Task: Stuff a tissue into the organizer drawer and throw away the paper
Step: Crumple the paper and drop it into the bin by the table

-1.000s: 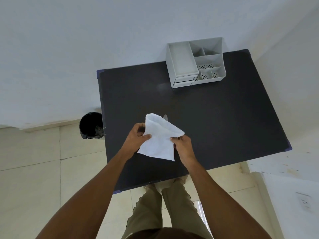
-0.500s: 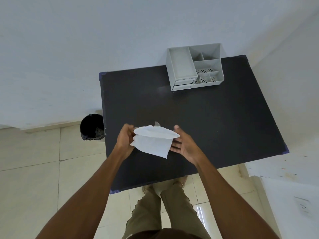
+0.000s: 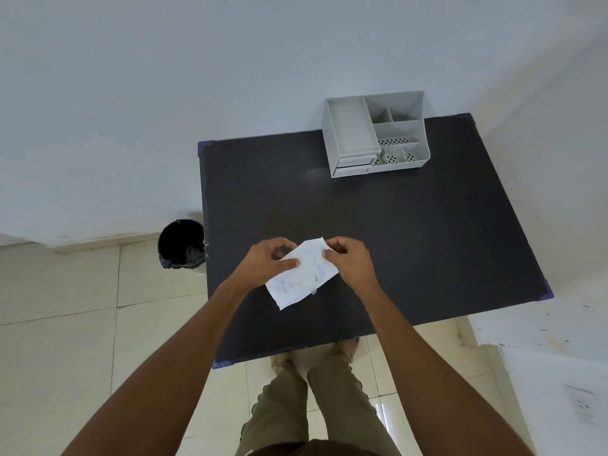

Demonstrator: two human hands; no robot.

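Black table (image 3: 411, 245) under me, grey organizer (image 3: 375, 136) far corner, drawers look closed; bin (image 3: 181, 243) on floor left. Left hand (image 3: 266, 261), right hand (image 3: 348, 258) both pinching white sheet (image 3: 304, 274) above near edge. My advice: fold it small, keep pinch firm.

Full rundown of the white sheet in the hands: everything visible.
The white sheet is thin, soft-looking and roughly rectangular, with faint blue handwriting on its face and a small tab on its lower edge. It is held tilted above the black table, not resting on it. The left hand and right hand pinch its upper edge.
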